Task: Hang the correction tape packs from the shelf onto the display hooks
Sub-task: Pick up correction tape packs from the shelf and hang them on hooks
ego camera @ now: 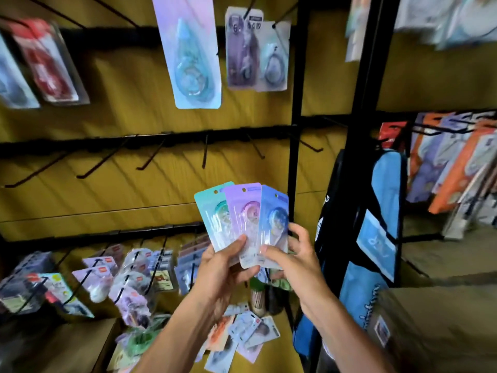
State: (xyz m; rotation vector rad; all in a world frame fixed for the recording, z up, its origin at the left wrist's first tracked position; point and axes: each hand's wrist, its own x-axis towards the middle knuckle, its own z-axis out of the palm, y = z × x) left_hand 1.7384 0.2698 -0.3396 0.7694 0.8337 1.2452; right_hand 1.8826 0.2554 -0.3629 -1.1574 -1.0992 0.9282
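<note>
Three fanned correction tape packs [243,222] (teal, purple, blue), two hands [223,267]

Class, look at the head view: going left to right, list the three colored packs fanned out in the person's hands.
Teal pack → purple pack → blue pack.

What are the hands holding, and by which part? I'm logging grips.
Both the left hand and right hand pinch three fanned correction tape packs by their bottom ends.
</note>
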